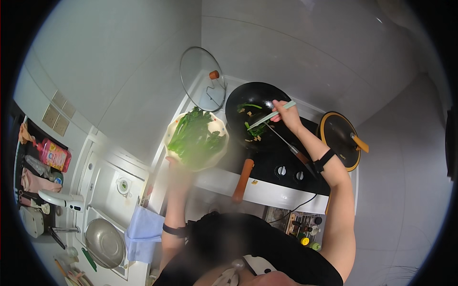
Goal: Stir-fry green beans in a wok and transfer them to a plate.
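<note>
My left hand (175, 165) grips the near rim of a cream plate (221, 152) with scalloped edges. Cooked leafy greens (191, 136) cover much of that plate, partly blurred by haze. Above the black wok (247, 94), my right hand (286, 116) holds pale green chopsticks (272, 115). Their tips touch a small bunch of greens (256, 129) in the wok, among bits that look like garlic. A long-handled utensil (281, 137) leans in the wok, its head hidden, with its brown handle on the stove side. The wok's brown handle (244, 178) points toward me.
A glass lid (193, 78) stands upright behind the plate. To the right, a black pan with a yellow rim (340, 136) leans at the wall beside the black stove (272, 171). At left are a white sink (111, 175), a metal basin (105, 243) and a blue cloth (143, 232).
</note>
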Demonstrator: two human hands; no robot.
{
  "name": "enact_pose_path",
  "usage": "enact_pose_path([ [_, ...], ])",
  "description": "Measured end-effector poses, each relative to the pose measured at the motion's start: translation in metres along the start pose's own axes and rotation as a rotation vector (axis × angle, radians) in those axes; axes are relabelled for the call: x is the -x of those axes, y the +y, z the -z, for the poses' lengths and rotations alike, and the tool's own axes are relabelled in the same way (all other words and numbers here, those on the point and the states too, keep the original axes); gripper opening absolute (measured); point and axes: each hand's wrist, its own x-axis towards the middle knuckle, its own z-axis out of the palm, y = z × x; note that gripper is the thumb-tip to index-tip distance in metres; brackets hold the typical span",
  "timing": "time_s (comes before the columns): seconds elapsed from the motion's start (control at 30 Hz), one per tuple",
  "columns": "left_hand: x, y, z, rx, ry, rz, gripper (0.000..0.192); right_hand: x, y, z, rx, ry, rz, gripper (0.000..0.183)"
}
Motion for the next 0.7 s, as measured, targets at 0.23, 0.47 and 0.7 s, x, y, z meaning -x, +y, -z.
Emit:
enact_pose_path([
  [0.23,-0.014,-0.045,-0.009,0.309,0.098,0.038,0.062,0.019,-0.042,0.027,-0.133,0.221,0.084,0.038],
  [0.47,-0.014,-0.014,-0.056,0.132,-0.191,0.132,0.067,0.041,-0.056,0.038,-0.104,0.236,0.105,0.038],
  [0.7,-0.017,0.002,-0.075,0.360,-0.254,0.226,0.069,0.070,-0.121,0.007,-0.042,-0.011,0.303,0.028],
])
